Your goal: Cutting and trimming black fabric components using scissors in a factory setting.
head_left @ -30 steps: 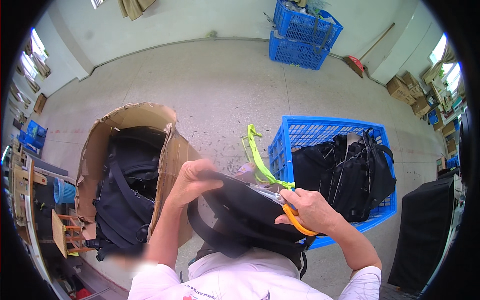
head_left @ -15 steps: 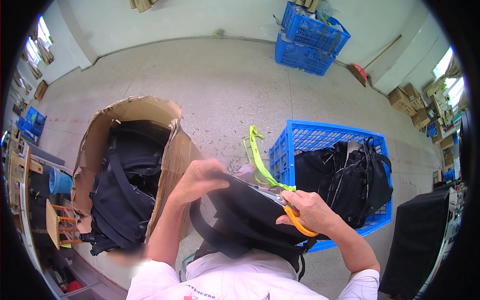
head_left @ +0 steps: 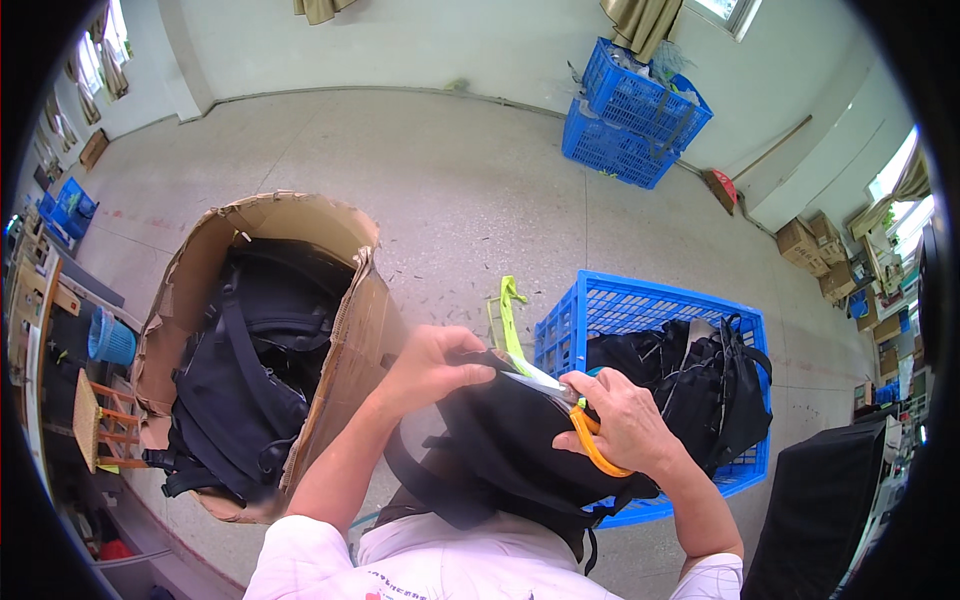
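Note:
My right hand (head_left: 622, 425) is closed round a pair of scissors (head_left: 597, 452) with orange handles. Their blades point left, at the edge of a black backpack (head_left: 525, 440) lying across my lap. Between finger and thumb, my left hand (head_left: 432, 372) pinches the top edge of that backpack, close to the blade tips. A bright yellow-green ribbon (head_left: 512, 318) is tied to the scissors' handle area and trails up and away beyond the blades. Whether the blades have fabric between them I cannot tell.
To the left stands a tall cardboard box (head_left: 365, 330) full of black backpacks (head_left: 250, 370). A blue plastic crate (head_left: 562, 335) with more black bags (head_left: 700, 390) is at my right. Stacked blue crates (head_left: 625, 150) stand by the far wall. Dark scraps lie on the floor.
My left hand has shifted slightly right along the backpack edge, nearer the scissors. The blades now show more plainly. The whole view has tilted up a little.

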